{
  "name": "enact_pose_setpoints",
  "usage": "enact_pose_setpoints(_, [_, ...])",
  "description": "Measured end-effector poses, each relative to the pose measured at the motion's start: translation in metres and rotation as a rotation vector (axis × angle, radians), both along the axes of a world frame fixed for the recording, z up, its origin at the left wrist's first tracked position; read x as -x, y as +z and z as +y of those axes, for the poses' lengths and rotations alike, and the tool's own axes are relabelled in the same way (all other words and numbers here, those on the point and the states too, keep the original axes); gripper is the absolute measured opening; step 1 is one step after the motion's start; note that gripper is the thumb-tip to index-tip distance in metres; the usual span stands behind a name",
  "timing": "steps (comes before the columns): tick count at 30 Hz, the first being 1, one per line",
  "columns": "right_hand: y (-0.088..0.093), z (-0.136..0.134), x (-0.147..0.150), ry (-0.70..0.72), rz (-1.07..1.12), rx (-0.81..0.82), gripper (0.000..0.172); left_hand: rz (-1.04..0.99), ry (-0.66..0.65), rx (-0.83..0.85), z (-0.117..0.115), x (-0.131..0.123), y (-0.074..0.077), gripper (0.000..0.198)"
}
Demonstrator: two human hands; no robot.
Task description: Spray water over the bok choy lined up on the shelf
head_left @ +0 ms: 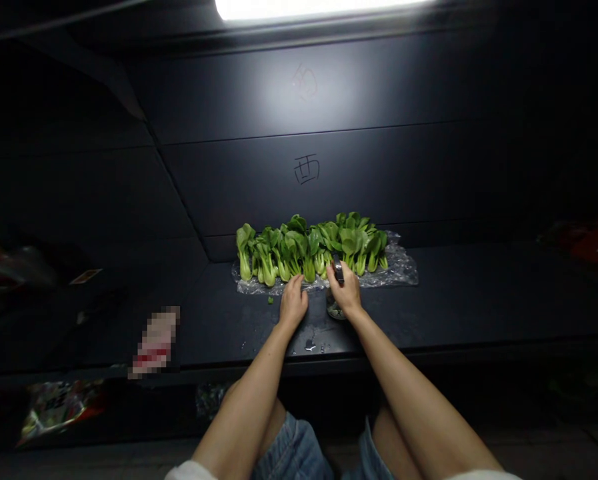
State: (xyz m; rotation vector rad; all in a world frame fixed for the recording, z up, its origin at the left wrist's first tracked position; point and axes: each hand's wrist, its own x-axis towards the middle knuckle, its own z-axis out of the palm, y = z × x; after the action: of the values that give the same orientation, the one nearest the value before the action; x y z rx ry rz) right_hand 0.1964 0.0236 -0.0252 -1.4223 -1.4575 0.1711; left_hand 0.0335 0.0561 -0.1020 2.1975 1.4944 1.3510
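A row of green bok choy heads point(309, 248) stands on a sheet of clear plastic wrap point(401, 268) on a dark shelf. My left hand point(293, 303) rests at the plastic's front edge just below the greens, fingers curled; whether it holds anything is hidden. My right hand point(345, 290) is closed round a small dark object point(337, 268) that sticks up between its fingers, right in front of the bok choy. A small round thing point(333, 310) lies under my right wrist.
A dark back wall point(309, 170) with a chalked character rises behind the shelf. A pixelated packet point(155, 341) lies at the left front. Coloured packages point(53, 403) sit lower left, red items point(596, 243) far right. Water drops point(311, 345) wet the shelf edge.
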Motion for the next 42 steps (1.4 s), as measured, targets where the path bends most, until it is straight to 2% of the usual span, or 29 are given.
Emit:
enact_pose_setpoints(6, [0.002,-0.003,-0.017,-0.146,0.002,0.063,0.033,-0.008,-0.012,0.016,-0.003,0.001,0.004,0.046])
enact_pose_setpoints(15, [0.004,-0.015,-0.032,-0.158,0.027,0.061,0.034,-0.002,-0.003,0.025,-0.004,0.0,0.007,0.046])
enact_pose_setpoints(24, [0.009,-0.017,-0.055,-0.333,0.077,0.155,0.034,0.029,0.003,0.037,-0.006,0.001,0.012,0.046])
enact_pose_setpoints(27, [0.009,-0.017,-0.055,-0.298,0.058,0.146,0.034,0.022,0.002,0.036,-0.007,0.0,0.013,0.046])
enact_pose_setpoints(30, [0.008,-0.019,-0.05,-0.192,0.022,0.109,0.035,0.02,0.001,0.041,-0.007,0.0,0.014,0.047])
enact_pose_setpoints(36, [0.007,-0.022,-0.022,0.016,-0.027,0.067,0.04,-0.003,0.015,0.031,-0.007,0.003,0.014,0.046])
enact_pose_setpoints(42, [0.006,-0.02,0.01,0.055,-0.125,0.086,0.038,-0.013,0.038,0.019,-0.004,0.012,0.011,0.046])
